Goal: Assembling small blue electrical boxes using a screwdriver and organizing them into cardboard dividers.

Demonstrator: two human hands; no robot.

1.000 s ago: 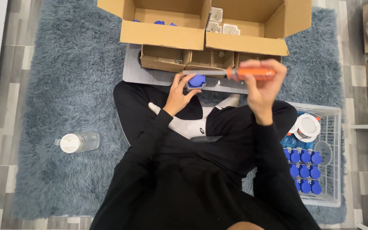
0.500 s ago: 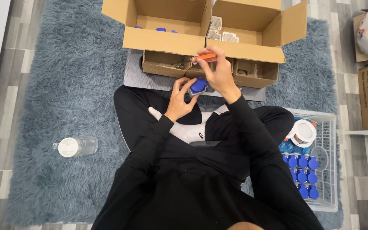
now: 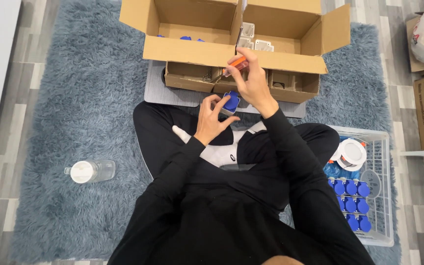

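While fingers grip a blue-capped piece [image 3: 230, 103] and orange tool [image 3: 236, 64], cardboard boxes [image 3: 197, 49] crowd ahead — basket [image 3: 386, 196] right.

Blue cap [image 3: 231, 102], seemingly orange tool [image 3: 237, 64]

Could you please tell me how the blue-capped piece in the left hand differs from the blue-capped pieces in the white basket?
The blue-capped piece is single, held up in the left hand near the small cardboard tray; the blue-capped pieces in the basket lie packed in rows, untouched. The white basket stands beside the person's right leg. Both show the same blue tops.
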